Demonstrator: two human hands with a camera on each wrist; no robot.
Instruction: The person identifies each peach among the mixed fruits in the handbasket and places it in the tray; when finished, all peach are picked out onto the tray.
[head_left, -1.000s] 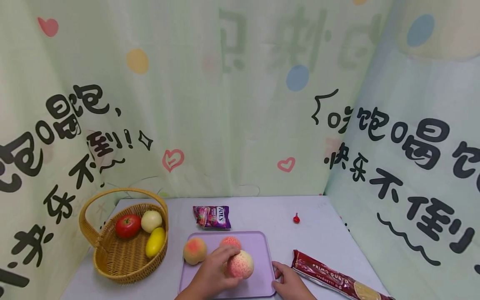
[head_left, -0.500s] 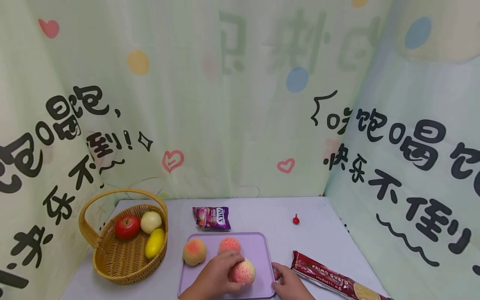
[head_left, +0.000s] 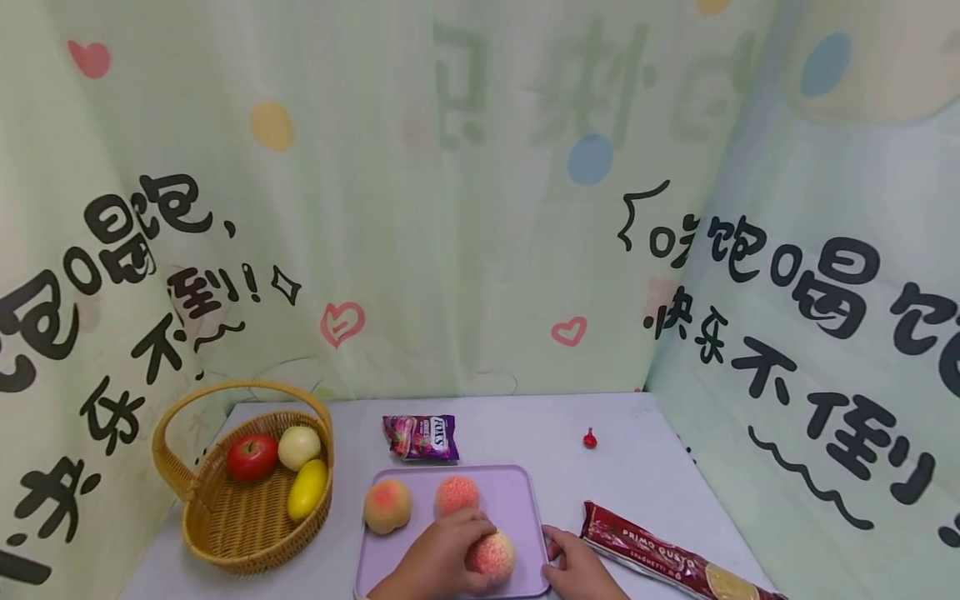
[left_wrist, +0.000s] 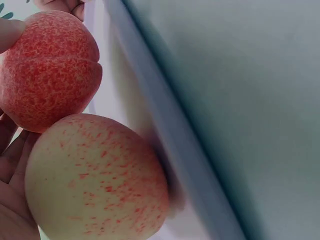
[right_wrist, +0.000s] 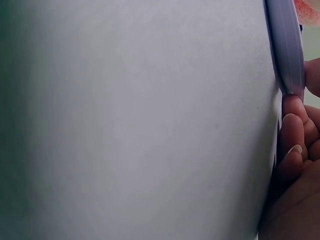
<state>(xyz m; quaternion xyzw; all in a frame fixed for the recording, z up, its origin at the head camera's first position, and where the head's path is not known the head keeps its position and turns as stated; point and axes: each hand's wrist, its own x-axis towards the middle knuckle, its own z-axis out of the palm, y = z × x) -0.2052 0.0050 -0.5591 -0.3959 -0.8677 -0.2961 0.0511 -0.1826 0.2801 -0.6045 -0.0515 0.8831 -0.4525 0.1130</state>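
Observation:
My left hand [head_left: 444,552] grips a peach [head_left: 495,557] low over the front right part of the lilac tray [head_left: 517,504]. In the left wrist view the gripped peach shows a deep red side, and a pale peach [left_wrist: 95,185] flecked with red lies against it, near the tray's rim. A pink speckled peach [head_left: 457,496] sits on the tray behind my left hand, and an orange-topped peach [head_left: 387,506] at its left edge. My right hand [head_left: 581,567] pinches the tray's right rim, thumb [right_wrist: 314,77] on top and fingers curled below.
A wicker basket [head_left: 240,525] at the left holds a tomato [head_left: 252,457], a pale round item [head_left: 298,448] and a yellow oval fruit [head_left: 307,492]. Behind the tray lies a purple snack packet [head_left: 420,437]. To the right are a spaghetti packet [head_left: 645,546] and a tiny red item [head_left: 590,438].
My left hand has carried the peach slightly right and toward the front, uncovering more of the pink speckled peach behind it. My right hand keeps its hold on the tray's rim.

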